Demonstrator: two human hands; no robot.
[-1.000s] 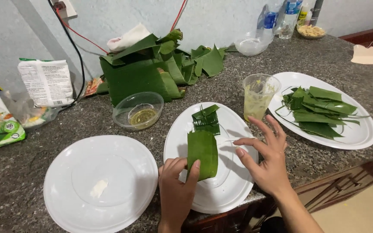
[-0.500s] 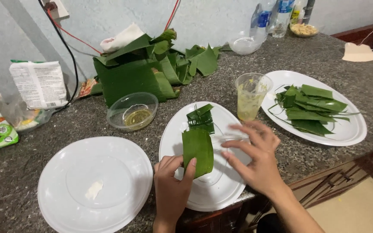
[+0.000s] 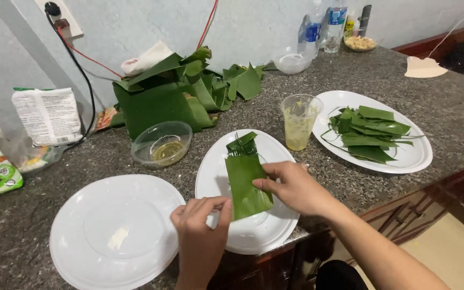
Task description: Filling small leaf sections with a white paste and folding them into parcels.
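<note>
A rectangular green leaf piece lies lengthwise on the middle white oval plate. My left hand pinches its near left corner. My right hand has its fingertips on the leaf's right edge, fingers curled onto it. A small folded dark green leaf bundle rests at the far end of the same plate, just beyond the leaf piece.
An empty white plate sits at left, a plate of cut leaf strips at right. A plastic cup of yellowish liquid, a clear bowl, a leaf pile, snack bags and bottles stand on the granite counter.
My right hand moved left from an open spread pose onto the leaf's right edge and closed its fingers on it. My left hand stayed at the near corner.
</note>
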